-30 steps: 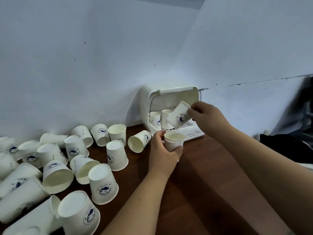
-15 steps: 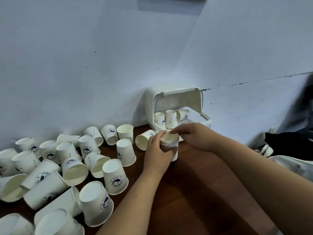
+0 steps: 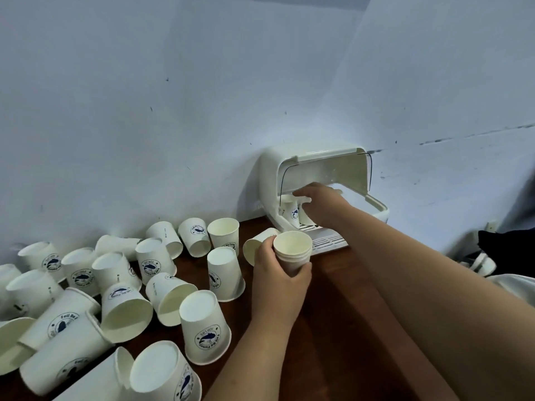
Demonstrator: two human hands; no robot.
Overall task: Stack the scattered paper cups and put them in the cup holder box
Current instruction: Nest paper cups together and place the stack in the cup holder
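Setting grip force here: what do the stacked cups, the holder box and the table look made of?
Stacked cups: thin matte white paper, judging by rolled rims.
Holder box: probably moulded plastic, cream, smooth, slight sheen, rounded corners.
Table: dark brown wood grain, faint sheen; solid wood or laminate, cannot tell.

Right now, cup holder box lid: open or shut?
Open. The lid is flipped up over the cup holder box, and the right hand reaches inside among the cups.
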